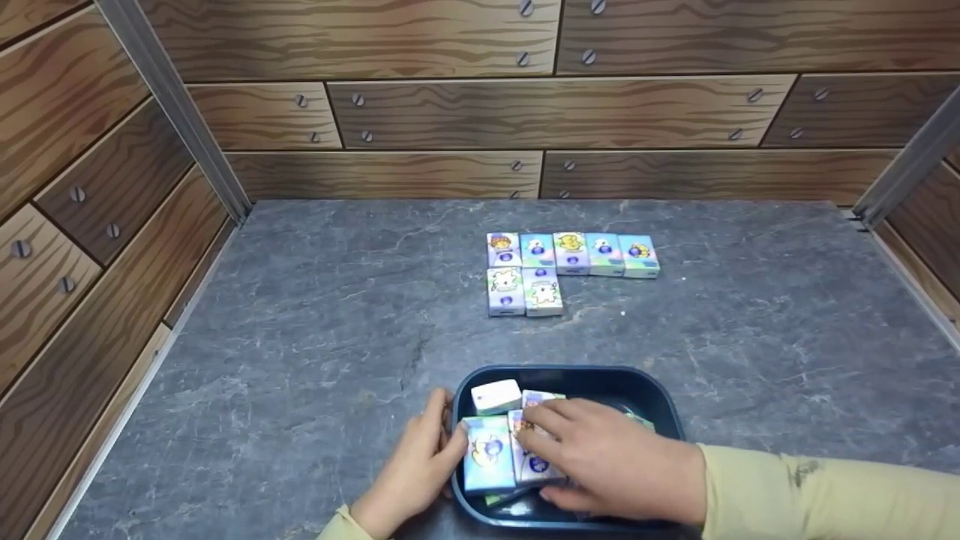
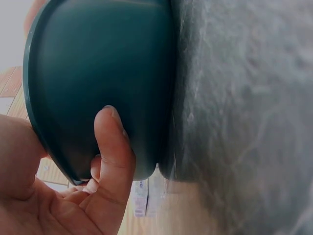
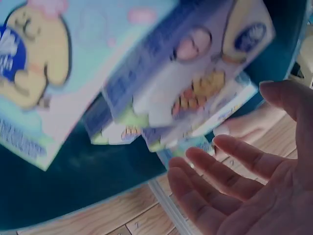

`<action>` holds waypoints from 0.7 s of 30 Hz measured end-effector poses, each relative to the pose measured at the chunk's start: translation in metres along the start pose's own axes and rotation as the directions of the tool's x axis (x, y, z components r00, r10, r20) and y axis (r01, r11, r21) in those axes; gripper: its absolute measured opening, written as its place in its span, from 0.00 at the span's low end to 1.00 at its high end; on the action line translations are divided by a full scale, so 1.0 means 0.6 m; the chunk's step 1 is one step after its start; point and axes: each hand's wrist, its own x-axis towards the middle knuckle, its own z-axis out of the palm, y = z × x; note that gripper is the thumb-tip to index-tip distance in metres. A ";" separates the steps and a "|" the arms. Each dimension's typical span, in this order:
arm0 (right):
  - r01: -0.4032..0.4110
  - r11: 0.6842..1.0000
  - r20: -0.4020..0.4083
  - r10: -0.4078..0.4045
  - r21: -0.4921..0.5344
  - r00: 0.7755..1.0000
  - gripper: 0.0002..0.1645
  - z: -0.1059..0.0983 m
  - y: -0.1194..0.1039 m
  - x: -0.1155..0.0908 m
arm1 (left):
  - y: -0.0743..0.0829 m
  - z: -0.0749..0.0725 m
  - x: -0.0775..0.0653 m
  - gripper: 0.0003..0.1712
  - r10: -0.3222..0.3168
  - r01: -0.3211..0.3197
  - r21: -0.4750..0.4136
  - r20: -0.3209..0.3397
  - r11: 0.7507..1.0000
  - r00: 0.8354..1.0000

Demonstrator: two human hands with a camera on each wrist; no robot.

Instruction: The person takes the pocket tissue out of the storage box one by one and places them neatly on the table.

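A dark teal plastic basin (image 1: pixel 570 369) holds several small cartoon-printed packs that look like pocket tissues. My left hand (image 1: pixel 409 466) grips its left side, the thumb at the rim and a finger (image 2: pixel 113 147) against the outer wall. Over the packs, my right hand (image 1: pixel 615 461) reaches in from the right. Its fingers (image 3: pixel 239 152) are spread and loosely bent beside the packs, with nothing held between them. A light blue pack (image 1: pixel 489 454) lies at the basin's left, next to a purple pack (image 1: pixel 538 463) partly hidden by my right hand. Behind them is a white-sided pack (image 1: pixel 496 396).
Farther back on the grey marbled table (image 1: pixel 337 315), a row of several packs (image 1: pixel 572 253) stands edge to edge. Two more packs (image 1: pixel 523 292) adjoin its left end in front. Wood-patterned walls (image 1: pixel 442 112) enclose the table at the back and sides.
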 end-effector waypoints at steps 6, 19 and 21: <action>-0.049 0.998 0.051 0.047 0.044 0.998 0.33 0.011 -0.002 0.001 | 0.001 0.000 0.001 0.10 -0.005 0.005 -0.004 0.013 1.000 1.000; -0.076 0.992 0.119 0.064 0.103 0.991 0.35 -0.002 0.001 0.000 | 0.001 0.000 0.000 0.10 0.009 -0.009 -0.010 0.011 1.000 1.000; -0.065 0.994 0.116 0.054 0.092 0.992 0.35 -0.009 0.002 0.000 | 0.001 0.000 -0.001 0.10 0.015 -0.015 -0.010 0.008 1.000 1.000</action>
